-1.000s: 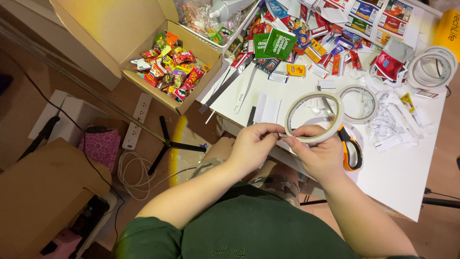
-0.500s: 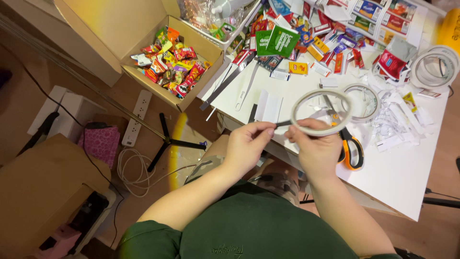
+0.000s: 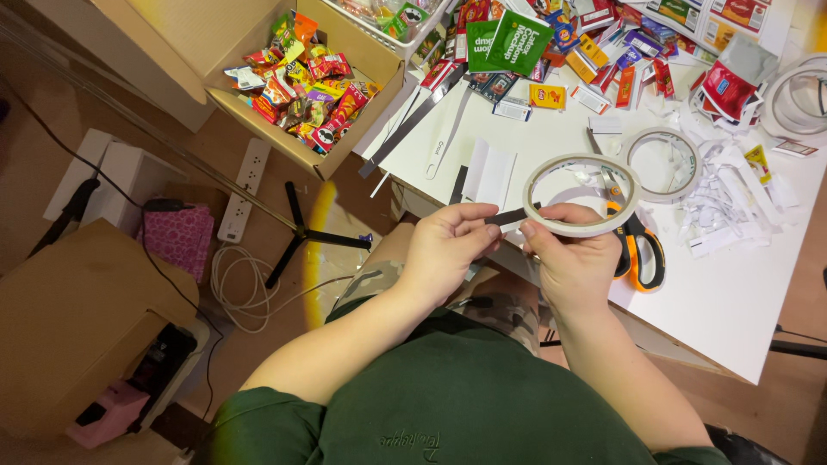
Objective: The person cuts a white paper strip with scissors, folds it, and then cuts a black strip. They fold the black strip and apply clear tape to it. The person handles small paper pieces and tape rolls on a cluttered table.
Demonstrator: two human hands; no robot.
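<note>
We grip tape roll (image 3: 582,195) w/ right hand (image 3: 573,258); left hand (image 3: 448,250) pinches its dark strip end (image 3: 510,216), taut, beside orange scissors (image 3: 639,250).

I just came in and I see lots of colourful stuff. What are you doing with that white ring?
A person sits at a white table and holds a white roll of tape up in the right hand. The left hand pinches a small dark strip right beside the roll. Orange-handled scissors lie on the table behind the roll, with another tape ring and paper scraps. An open cardboard box of colourful snack packets sits to the left.
</note>
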